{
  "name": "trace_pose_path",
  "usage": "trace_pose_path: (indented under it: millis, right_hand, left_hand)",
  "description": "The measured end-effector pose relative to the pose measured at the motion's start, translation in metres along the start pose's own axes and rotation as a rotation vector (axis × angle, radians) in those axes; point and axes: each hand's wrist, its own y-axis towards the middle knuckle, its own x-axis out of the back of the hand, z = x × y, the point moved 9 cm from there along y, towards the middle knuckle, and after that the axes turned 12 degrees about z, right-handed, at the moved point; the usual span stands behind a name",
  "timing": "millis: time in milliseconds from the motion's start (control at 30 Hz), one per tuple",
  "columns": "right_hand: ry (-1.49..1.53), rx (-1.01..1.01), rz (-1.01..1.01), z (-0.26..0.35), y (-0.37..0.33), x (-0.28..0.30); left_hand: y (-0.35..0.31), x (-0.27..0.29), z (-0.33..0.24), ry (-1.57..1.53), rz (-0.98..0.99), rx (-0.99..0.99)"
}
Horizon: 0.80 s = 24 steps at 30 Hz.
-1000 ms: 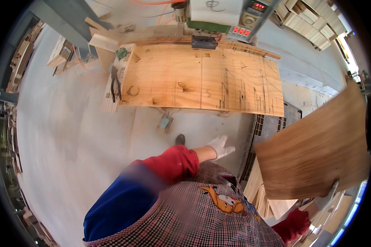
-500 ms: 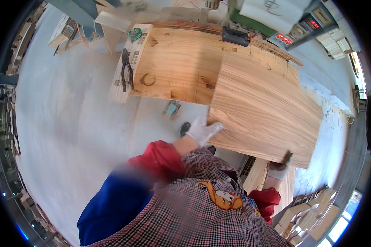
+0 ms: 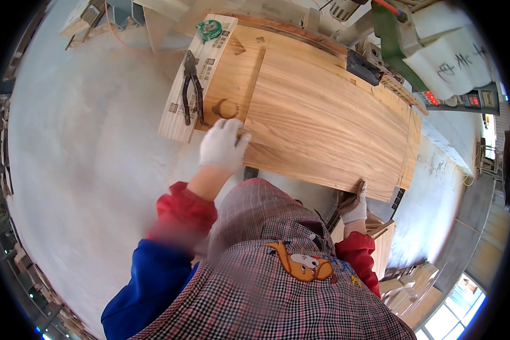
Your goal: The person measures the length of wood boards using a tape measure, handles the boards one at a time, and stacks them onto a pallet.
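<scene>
A wide wooden panel [image 3: 323,113] with streaked grain lies on a paler wooden work board [image 3: 232,73]. White-gloved, my left hand [image 3: 224,146] grips the panel at its near left corner, with the fingertips partly hidden against the edge. My right hand [image 3: 354,205], in a glove with a dark palm, holds the panel's near edge toward the right, fingers at the edge. Left of the panel, dark long-handled pliers [image 3: 191,93] rest on a printed pale strip of wood [image 3: 178,116]. A green tape measure [image 3: 209,29] sits at that strip's far end.
Along the far edge of the work board runs a wooden fence [image 3: 289,35] with a black block [image 3: 362,67]. A green machine part [image 3: 391,42] and a lit control box [image 3: 470,99] stand at the far right. Stacked boards [image 3: 413,286] lie at the near right.
The panel has moved left and away from me, covering more of the work board, and lies straighter. Both hands moved with it. The head view has shifted too.
</scene>
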Motion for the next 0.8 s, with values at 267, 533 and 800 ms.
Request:
trace_pose_path:
  millis: [267,533,800]
  right_hand:
    - [-1.345,-0.217,0.002,0.075,-0.035,-0.004]
    - [-2.319,0.192,-0.148,0.151,-0.008,-0.024]
    - [-2.162,0.182,0.014,0.163,0.024,-0.034]
  left_hand:
    - [-0.029,-0.014,0.001,0.411,-0.053,-0.443]
    - [-0.017,-0.014,0.000,0.438,-0.098,-0.391]
    - [-0.004,0.008,-0.006,0.331,-0.246,-0.362]
